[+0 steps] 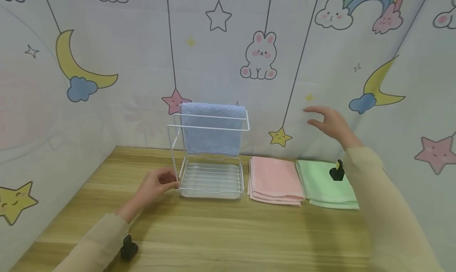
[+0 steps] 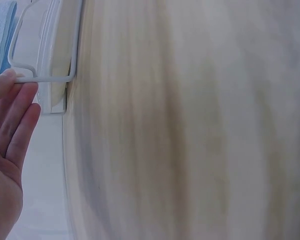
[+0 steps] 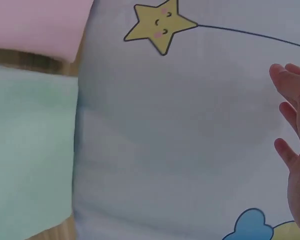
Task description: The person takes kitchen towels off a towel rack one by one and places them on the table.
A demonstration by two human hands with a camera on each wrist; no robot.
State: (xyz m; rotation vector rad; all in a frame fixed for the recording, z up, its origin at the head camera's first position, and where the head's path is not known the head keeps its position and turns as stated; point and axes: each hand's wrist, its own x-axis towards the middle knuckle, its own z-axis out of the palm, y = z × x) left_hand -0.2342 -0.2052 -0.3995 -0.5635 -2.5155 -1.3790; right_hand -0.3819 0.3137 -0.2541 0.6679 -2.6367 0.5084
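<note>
In the head view, I see the white rack (image 1: 210,128) standing on the table (image 1: 213,240), a little left of the middle. A blue towel (image 1: 213,141) hangs over its rear upper bar, and a clear tray (image 1: 213,195) lies at its base. My left hand (image 1: 159,183) pinches the rack low at its front left side. My right hand (image 1: 329,122) is in the air, higher than the green towel (image 1: 317,179); its fingers are loose and hold nothing. The pink towel (image 1: 274,179) lies folded between rack and green towel.

In the left wrist view, thumb and fingertips grasp the rack's wire.

In the right wrist view, the fingers are spread, apart from both folded towels.
</note>
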